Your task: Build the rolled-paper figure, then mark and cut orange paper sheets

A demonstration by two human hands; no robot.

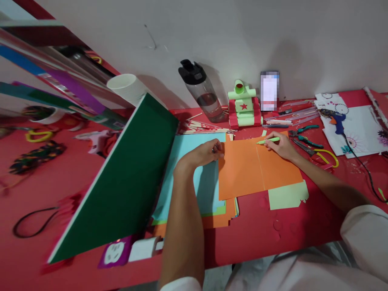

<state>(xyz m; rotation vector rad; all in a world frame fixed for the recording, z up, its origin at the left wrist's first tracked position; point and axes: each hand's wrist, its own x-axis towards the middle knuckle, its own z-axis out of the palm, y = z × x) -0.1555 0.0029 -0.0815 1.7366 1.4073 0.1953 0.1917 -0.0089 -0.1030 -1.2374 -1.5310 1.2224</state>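
An orange sheet of paper (242,169) lies partly over a stack of coloured paper, with a pale line running down it. My right hand (283,145) rests at its upper right, closed round a light green pen (273,140) whose tip meets the sheet near the top of that line. At the left edge of the sheet is my left hand (209,152), fingers curled and pinching that edge; a small dark spot shows between them, too small to name. Beneath lies light blue paper (200,141). A pale green paper piece (286,196) pokes out below the orange sheet.
A green board (121,182) leans at the left. Behind stand a water bottle (207,97), a green and red paper model (244,105) and a phone (269,91). Pliers (307,141), yellow-handled scissors (327,155) and a blue glue gun (338,121) lie right on the red table.
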